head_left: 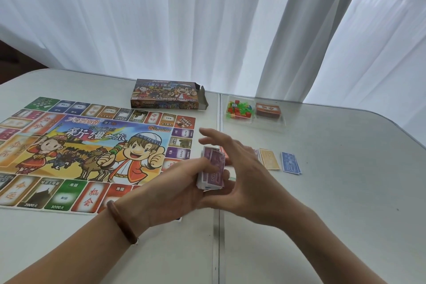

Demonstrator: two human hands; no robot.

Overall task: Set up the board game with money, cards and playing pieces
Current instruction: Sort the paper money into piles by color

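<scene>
The colourful game board lies flat on the left of the white table. My left hand grips a stack of purple play money just off the board's right edge. Over that stack hovers my right hand, fingers spread, touching its right side. On the table to the right lie a small pile of tan notes and a pile of blue notes. A clear tray further back holds small coloured playing pieces with a die, and a deck of orange cards.
The open game box lies behind the board near the table's far edge. White curtains hang behind the table. A seam runs down the table between its two halves. A brown bangle sits on my left wrist.
</scene>
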